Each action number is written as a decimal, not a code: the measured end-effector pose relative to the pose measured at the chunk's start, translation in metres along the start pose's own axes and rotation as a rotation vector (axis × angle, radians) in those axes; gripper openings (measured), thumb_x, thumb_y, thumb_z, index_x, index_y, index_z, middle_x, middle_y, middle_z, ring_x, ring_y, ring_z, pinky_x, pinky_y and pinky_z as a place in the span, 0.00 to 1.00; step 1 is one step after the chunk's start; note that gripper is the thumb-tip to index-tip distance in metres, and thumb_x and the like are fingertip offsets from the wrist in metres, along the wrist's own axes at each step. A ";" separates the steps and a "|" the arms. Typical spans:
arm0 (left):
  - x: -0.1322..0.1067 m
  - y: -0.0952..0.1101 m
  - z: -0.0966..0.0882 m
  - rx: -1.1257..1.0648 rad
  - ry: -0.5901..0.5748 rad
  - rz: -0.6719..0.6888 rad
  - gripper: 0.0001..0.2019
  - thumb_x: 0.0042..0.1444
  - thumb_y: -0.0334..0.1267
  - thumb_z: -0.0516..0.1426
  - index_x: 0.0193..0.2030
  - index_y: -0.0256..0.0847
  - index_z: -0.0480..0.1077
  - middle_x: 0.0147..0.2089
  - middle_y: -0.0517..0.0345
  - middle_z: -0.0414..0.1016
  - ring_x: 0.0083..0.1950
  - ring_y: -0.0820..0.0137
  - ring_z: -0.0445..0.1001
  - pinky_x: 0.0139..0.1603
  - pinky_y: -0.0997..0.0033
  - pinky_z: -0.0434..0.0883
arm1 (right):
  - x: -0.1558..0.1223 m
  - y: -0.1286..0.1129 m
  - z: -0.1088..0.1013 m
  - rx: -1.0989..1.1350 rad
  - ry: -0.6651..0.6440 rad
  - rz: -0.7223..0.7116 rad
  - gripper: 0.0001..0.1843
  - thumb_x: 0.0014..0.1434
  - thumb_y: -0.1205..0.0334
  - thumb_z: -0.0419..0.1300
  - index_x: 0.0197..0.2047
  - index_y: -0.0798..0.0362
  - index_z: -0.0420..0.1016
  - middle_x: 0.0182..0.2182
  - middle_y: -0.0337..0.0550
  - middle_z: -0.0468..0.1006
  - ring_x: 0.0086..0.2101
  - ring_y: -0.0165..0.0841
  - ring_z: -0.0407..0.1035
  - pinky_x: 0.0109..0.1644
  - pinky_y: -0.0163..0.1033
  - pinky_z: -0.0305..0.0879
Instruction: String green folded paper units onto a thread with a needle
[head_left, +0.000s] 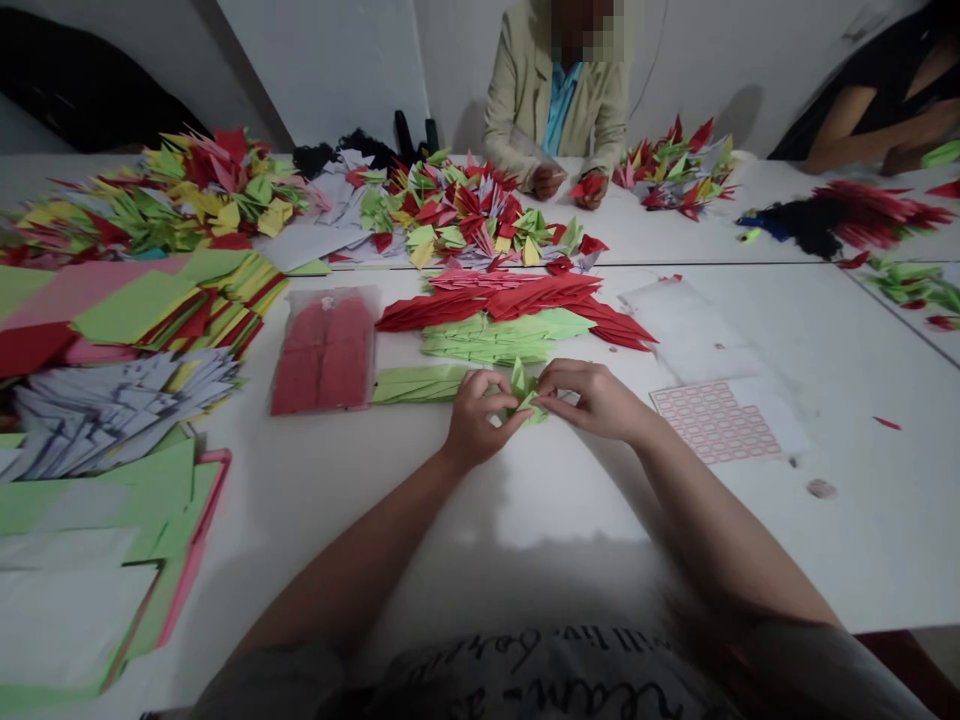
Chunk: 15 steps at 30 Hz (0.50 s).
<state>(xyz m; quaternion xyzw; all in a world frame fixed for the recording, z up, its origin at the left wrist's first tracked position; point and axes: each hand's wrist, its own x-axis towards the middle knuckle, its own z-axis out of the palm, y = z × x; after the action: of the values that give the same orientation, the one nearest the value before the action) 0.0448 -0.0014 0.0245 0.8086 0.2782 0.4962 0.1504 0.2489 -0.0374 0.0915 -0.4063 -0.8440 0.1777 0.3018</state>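
Observation:
A small light-green folded paper piece (531, 408), with one point standing up, is held between my two hands over the white table (450, 500). My left hand (484, 415) pinches its left side between thumb and fingers. From the right, my right hand (589, 398) grips its other edge with thumb and forefinger. Just behind my left hand lies a row of green folded strips (424, 384). Farther back are a pile of green folded papers (495, 338) and a heap of red folded papers (525, 300).
Left of my hands lies a clear packet of red paper (322, 350). Stacks of coloured sheets (127, 510) fill the left side. A sticker sheet (716, 422) lies right. Mixed folded-paper heaps (465, 210) stand at the back, where a person (555, 100) holds red paper.

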 end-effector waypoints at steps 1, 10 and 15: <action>0.001 0.000 0.000 0.017 -0.004 0.007 0.08 0.50 0.40 0.65 0.27 0.41 0.72 0.35 0.58 0.68 0.39 0.69 0.68 0.44 0.64 0.68 | 0.000 -0.001 0.003 0.008 0.015 -0.011 0.10 0.66 0.59 0.55 0.35 0.52 0.73 0.34 0.45 0.77 0.34 0.34 0.70 0.38 0.39 0.65; 0.003 -0.002 -0.002 -0.102 0.100 -0.188 0.18 0.53 0.42 0.64 0.20 0.39 0.62 0.25 0.62 0.67 0.31 0.73 0.66 0.35 0.69 0.67 | 0.001 0.001 0.006 -0.018 0.037 0.007 0.10 0.61 0.57 0.61 0.44 0.52 0.73 0.40 0.48 0.76 0.42 0.39 0.70 0.45 0.44 0.67; -0.003 -0.007 0.002 -0.200 0.152 -0.449 0.15 0.53 0.44 0.63 0.23 0.39 0.65 0.21 0.66 0.63 0.23 0.78 0.60 0.25 0.76 0.62 | -0.002 0.011 0.004 -0.025 0.041 0.235 0.14 0.57 0.55 0.63 0.44 0.52 0.73 0.39 0.47 0.77 0.38 0.37 0.70 0.41 0.42 0.67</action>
<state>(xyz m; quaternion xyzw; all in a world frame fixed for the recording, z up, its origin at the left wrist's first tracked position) 0.0432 0.0027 0.0177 0.6682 0.4105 0.5347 0.3147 0.2536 -0.0325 0.0812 -0.5099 -0.7863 0.1929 0.2908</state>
